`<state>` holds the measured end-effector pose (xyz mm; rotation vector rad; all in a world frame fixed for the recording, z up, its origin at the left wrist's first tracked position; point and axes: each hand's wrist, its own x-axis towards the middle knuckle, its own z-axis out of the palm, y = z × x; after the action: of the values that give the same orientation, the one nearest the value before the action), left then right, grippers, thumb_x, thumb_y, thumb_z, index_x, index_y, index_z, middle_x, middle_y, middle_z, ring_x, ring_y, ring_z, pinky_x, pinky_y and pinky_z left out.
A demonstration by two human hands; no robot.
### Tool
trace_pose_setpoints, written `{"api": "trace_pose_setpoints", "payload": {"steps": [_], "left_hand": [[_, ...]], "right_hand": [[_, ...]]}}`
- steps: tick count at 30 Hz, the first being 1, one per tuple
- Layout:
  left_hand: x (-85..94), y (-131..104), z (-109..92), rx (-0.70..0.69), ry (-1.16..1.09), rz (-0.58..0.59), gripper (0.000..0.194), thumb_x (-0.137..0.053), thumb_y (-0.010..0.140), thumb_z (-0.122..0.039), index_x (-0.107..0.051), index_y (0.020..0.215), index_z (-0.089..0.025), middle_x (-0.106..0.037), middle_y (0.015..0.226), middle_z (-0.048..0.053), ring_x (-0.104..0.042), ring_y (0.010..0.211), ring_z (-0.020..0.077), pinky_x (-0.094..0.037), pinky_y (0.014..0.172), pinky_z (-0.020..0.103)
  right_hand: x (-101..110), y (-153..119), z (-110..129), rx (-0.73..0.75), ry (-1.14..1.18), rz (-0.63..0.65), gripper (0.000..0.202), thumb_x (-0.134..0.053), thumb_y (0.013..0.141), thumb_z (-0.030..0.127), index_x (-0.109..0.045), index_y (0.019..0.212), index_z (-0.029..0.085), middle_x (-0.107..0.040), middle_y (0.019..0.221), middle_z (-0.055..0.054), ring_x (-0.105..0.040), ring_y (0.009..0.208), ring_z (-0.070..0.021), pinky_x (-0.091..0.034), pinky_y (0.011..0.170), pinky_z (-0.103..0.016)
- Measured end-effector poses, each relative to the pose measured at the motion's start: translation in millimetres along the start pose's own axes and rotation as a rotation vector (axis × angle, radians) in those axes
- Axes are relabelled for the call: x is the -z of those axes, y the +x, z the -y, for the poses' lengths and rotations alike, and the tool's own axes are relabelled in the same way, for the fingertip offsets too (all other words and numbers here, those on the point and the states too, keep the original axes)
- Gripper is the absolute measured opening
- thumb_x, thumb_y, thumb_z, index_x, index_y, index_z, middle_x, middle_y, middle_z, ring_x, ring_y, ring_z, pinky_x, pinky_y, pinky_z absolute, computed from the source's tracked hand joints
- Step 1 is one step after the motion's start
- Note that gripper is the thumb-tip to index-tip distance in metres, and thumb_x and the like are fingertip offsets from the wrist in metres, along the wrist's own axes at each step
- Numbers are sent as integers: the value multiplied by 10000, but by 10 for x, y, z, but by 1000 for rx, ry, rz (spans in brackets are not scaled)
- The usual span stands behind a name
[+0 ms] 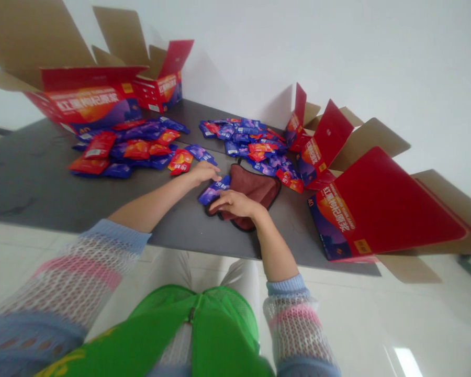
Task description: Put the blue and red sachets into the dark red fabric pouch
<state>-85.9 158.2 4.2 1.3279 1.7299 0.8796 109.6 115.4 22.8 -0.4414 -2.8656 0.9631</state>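
Observation:
A purple-blue printed sachet lies on the grey table between my hands. My left hand is at its upper edge, finger and thumb apart, the thumb tip at or just touching the sachet. My right hand is closed over the near left part of a brown cloth with black edging, its fingertips by the sachet's lower right side. Part of the cloth is hidden under that hand. Just beyond my left hand lie a red-orange sachet and another purple sachet.
Heaps of red and purple sachets lie at the left and at the back centre. Open red cartons stand at the left, back left and along the right. The grey table's front edge is near my legs.

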Motion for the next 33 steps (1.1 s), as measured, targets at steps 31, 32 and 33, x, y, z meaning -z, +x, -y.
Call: {"api": "trace_pose_setpoints", "payload": {"steps": [31,32,33], "left_hand": [[-6,-20,-28,38,51,11,253,-720,515,-70,-776,742,-168,-749,714,23,-698,814,220,-532,685,256],[-14,3,-8,32,44,11,258,-717,517,-75,-777,752,-161,-748,723,32,-698,819,229,-533,687,268],[-22,28,15,19,38,24,258,-720,519,-87,-777,762,-155,-747,728,39,-698,823,238,-534,690,282]], "right_hand": [[-76,8,-43,-546,-350,-545,323,-447,1002,260,-706,1195,284,-643,1023,-53,-596,993,-196,-460,877,-285],[-79,16,-40,-546,-376,-524,321,-457,996,256,-702,1201,277,-644,1020,-60,-592,1007,-207,-459,881,-291],[-82,24,-34,-538,-399,-503,324,-461,992,255,-698,1212,274,-644,1023,-67,-589,1015,-216,-458,883,-296]]}}
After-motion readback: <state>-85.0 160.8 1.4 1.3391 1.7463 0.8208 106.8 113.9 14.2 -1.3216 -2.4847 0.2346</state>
